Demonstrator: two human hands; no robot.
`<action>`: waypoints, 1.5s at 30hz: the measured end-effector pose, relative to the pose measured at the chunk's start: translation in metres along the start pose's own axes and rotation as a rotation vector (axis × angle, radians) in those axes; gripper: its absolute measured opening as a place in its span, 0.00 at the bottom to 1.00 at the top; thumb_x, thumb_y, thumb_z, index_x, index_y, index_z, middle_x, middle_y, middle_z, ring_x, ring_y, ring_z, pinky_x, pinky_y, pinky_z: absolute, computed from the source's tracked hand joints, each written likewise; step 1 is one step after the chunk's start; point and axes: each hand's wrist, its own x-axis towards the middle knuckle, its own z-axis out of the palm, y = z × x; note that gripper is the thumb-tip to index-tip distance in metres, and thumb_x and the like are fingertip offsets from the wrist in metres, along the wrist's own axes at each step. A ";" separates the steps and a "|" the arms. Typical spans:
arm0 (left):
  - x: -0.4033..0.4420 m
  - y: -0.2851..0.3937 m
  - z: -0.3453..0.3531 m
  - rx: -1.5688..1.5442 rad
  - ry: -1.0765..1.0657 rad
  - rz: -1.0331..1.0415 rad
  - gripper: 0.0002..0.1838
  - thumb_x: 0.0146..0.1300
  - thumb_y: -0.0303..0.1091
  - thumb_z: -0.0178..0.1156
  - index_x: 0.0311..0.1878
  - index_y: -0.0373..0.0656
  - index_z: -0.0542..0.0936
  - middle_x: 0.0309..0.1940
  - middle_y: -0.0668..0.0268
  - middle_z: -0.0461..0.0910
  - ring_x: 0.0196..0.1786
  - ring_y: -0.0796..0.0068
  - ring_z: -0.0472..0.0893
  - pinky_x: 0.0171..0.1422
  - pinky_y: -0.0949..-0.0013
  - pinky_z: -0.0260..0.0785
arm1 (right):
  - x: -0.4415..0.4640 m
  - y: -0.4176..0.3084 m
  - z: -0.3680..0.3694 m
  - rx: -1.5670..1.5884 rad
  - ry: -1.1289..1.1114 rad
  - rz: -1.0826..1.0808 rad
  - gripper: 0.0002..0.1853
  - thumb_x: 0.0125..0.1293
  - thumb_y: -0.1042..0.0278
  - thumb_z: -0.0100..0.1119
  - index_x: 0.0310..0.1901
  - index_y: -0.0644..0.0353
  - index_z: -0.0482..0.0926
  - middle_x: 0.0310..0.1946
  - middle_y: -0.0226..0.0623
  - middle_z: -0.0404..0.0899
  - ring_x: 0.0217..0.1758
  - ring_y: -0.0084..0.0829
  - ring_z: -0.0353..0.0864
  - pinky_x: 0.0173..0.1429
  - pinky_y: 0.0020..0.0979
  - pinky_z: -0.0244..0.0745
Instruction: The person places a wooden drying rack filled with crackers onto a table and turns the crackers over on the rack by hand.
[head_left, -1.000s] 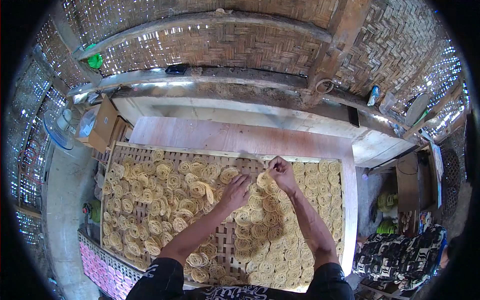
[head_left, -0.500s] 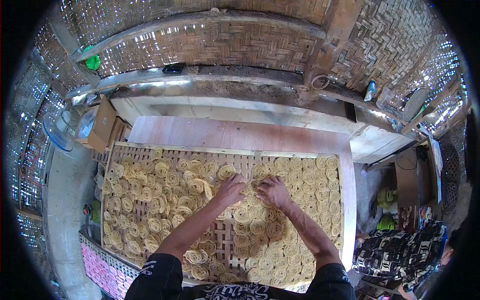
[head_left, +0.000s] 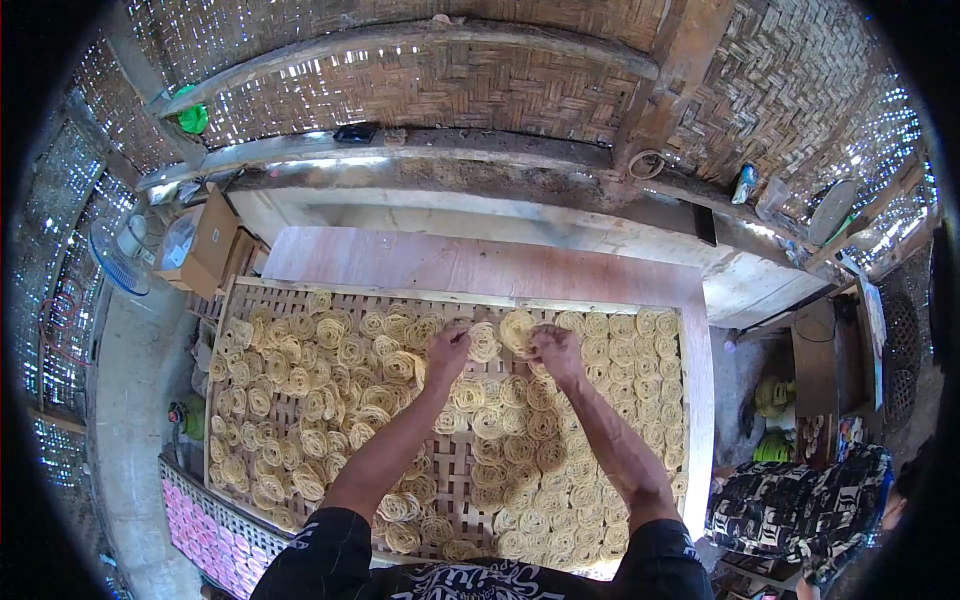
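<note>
Near 12 o'clock on the slatted tray [head_left: 462, 462], the left hand [head_left: 450, 345] had curled fingers at the 9 o'clock edge of a small coil [head_left: 484, 342]; whether it pinched the coil could not be told. The right hand [head_left: 556, 352] pinched a wider coil [head_left: 517, 329] at its 4 o'clock edge. Coils lay scattered toward 9 o'clock and close-set toward 3. A co-worker [head_left: 800, 510] was at 4 o'clock.

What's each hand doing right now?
Left hand: fingers bent at a noodle nest's edge; can't tell if it's gripping.
Right hand: closed, holding another noodle nest.
</note>
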 end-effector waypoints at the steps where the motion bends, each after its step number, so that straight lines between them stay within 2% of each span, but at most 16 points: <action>1: -0.005 -0.006 0.000 0.188 0.059 0.110 0.11 0.62 0.32 0.65 0.44 0.38 0.86 0.36 0.59 0.85 0.40 0.65 0.84 0.47 0.64 0.78 | 0.002 0.026 0.004 -0.213 0.002 -0.070 0.07 0.67 0.66 0.64 0.39 0.60 0.85 0.28 0.35 0.85 0.28 0.21 0.80 0.33 0.31 0.78; 3: -0.021 -0.009 -0.004 0.446 0.163 0.319 0.12 0.62 0.33 0.66 0.46 0.40 0.85 0.38 0.59 0.83 0.40 0.61 0.84 0.48 0.62 0.78 | -0.015 0.021 0.004 -0.716 0.042 -0.219 0.13 0.69 0.57 0.61 0.47 0.55 0.84 0.33 0.36 0.85 0.28 0.35 0.84 0.35 0.39 0.80; 6: -0.050 0.008 -0.020 0.469 0.131 0.465 0.14 0.62 0.36 0.66 0.48 0.41 0.84 0.43 0.60 0.79 0.45 0.58 0.81 0.52 0.58 0.77 | -0.053 0.008 0.003 -0.884 -0.189 -0.246 0.15 0.69 0.52 0.60 0.48 0.51 0.84 0.34 0.37 0.84 0.31 0.44 0.85 0.37 0.41 0.81; 8: -0.077 0.003 -0.014 0.239 -0.138 0.336 0.15 0.61 0.38 0.67 0.48 0.42 0.84 0.45 0.60 0.77 0.49 0.58 0.79 0.56 0.57 0.75 | -0.077 0.011 0.006 -0.942 -0.232 -0.301 0.17 0.65 0.48 0.63 0.44 0.53 0.83 0.40 0.39 0.82 0.39 0.42 0.85 0.42 0.39 0.81; 10: -0.092 0.002 -0.008 0.414 -0.290 0.513 0.16 0.60 0.40 0.68 0.47 0.42 0.84 0.48 0.61 0.76 0.55 0.60 0.76 0.59 0.56 0.73 | -0.089 0.001 0.006 -1.008 -0.201 -0.617 0.19 0.64 0.46 0.64 0.43 0.54 0.82 0.42 0.39 0.81 0.43 0.41 0.85 0.45 0.39 0.81; 11: -0.095 0.002 -0.005 0.502 -0.364 0.605 0.16 0.60 0.41 0.68 0.47 0.42 0.84 0.49 0.61 0.76 0.58 0.61 0.74 0.60 0.55 0.72 | -0.088 0.005 0.005 -1.005 -0.266 -0.518 0.20 0.63 0.45 0.63 0.44 0.54 0.81 0.43 0.36 0.80 0.45 0.40 0.83 0.47 0.40 0.80; 17: -0.091 -0.004 0.007 0.660 -0.263 0.743 0.17 0.53 0.46 0.72 0.40 0.44 0.85 0.47 0.65 0.73 0.56 0.64 0.71 0.60 0.57 0.71 | -0.085 0.014 0.023 -1.547 -0.344 -0.766 0.17 0.63 0.47 0.63 0.43 0.52 0.82 0.41 0.35 0.81 0.40 0.37 0.84 0.45 0.40 0.81; 20: -0.090 -0.002 0.015 0.776 -0.263 0.726 0.16 0.52 0.46 0.72 0.39 0.46 0.86 0.50 0.64 0.73 0.59 0.63 0.70 0.60 0.56 0.70 | -0.080 -0.014 0.018 -1.297 -0.383 -0.517 0.15 0.64 0.54 0.63 0.43 0.56 0.83 0.40 0.42 0.84 0.34 0.37 0.85 0.39 0.39 0.81; 23: -0.089 -0.015 0.027 0.906 -0.224 0.794 0.12 0.52 0.44 0.70 0.34 0.47 0.86 0.45 0.65 0.76 0.54 0.66 0.74 0.56 0.59 0.74 | -0.068 -0.021 0.000 -0.732 0.024 -0.175 0.12 0.65 0.63 0.61 0.43 0.64 0.82 0.36 0.44 0.85 0.28 0.34 0.85 0.32 0.36 0.81; 27: -0.091 0.026 0.013 0.512 -0.231 0.269 0.09 0.59 0.40 0.65 0.33 0.45 0.87 0.37 0.61 0.85 0.37 0.71 0.83 0.40 0.59 0.80 | -0.056 -0.036 -0.003 0.124 0.060 0.251 0.14 0.69 0.63 0.60 0.41 0.70 0.81 0.28 0.37 0.83 0.25 0.27 0.81 0.27 0.27 0.76; 30: -0.079 0.016 0.001 0.115 0.071 -0.081 0.08 0.59 0.38 0.67 0.33 0.44 0.87 0.38 0.61 0.85 0.35 0.74 0.83 0.35 0.62 0.79 | -0.055 0.017 0.002 -0.146 -0.026 0.059 0.19 0.69 0.55 0.62 0.42 0.67 0.82 0.29 0.37 0.84 0.26 0.33 0.82 0.29 0.30 0.77; 31: -0.076 0.006 -0.005 0.098 0.045 -0.143 0.08 0.59 0.37 0.68 0.34 0.43 0.87 0.38 0.61 0.86 0.35 0.74 0.84 0.36 0.62 0.79 | -0.066 0.000 -0.001 -0.610 -0.009 -0.149 0.24 0.66 0.44 0.64 0.44 0.61 0.82 0.32 0.38 0.85 0.29 0.40 0.85 0.32 0.35 0.79; 33: -0.066 -0.009 -0.016 0.058 0.005 -0.257 0.08 0.59 0.36 0.69 0.34 0.41 0.86 0.37 0.61 0.86 0.35 0.74 0.84 0.39 0.61 0.79 | -0.096 -0.013 0.001 -0.755 -0.191 -0.229 0.26 0.63 0.39 0.65 0.47 0.56 0.81 0.36 0.40 0.84 0.33 0.44 0.85 0.36 0.39 0.81; 39: -0.119 -0.001 -0.031 0.402 0.180 0.341 0.13 0.62 0.39 0.68 0.47 0.44 0.84 0.44 0.58 0.79 0.44 0.63 0.82 0.45 0.59 0.78 | -0.134 0.006 0.015 -1.083 -0.301 -0.275 0.33 0.57 0.40 0.69 0.56 0.55 0.75 0.49 0.43 0.81 0.43 0.44 0.86 0.44 0.40 0.83; 42: -0.155 0.003 -0.024 0.406 -0.261 0.404 0.17 0.61 0.40 0.68 0.50 0.43 0.82 0.46 0.57 0.75 0.50 0.57 0.79 0.50 0.58 0.77 | -0.137 0.000 0.029 -1.277 -0.451 -0.229 0.29 0.60 0.45 0.67 0.56 0.56 0.75 0.53 0.43 0.79 0.46 0.43 0.85 0.44 0.39 0.83; 45: -0.156 -0.010 -0.023 0.422 -0.356 0.548 0.16 0.59 0.39 0.68 0.47 0.41 0.82 0.43 0.57 0.74 0.51 0.56 0.77 0.52 0.58 0.76 | -0.136 -0.001 0.034 -1.339 -0.425 -0.215 0.25 0.60 0.49 0.68 0.52 0.58 0.77 0.47 0.44 0.82 0.40 0.41 0.86 0.41 0.39 0.84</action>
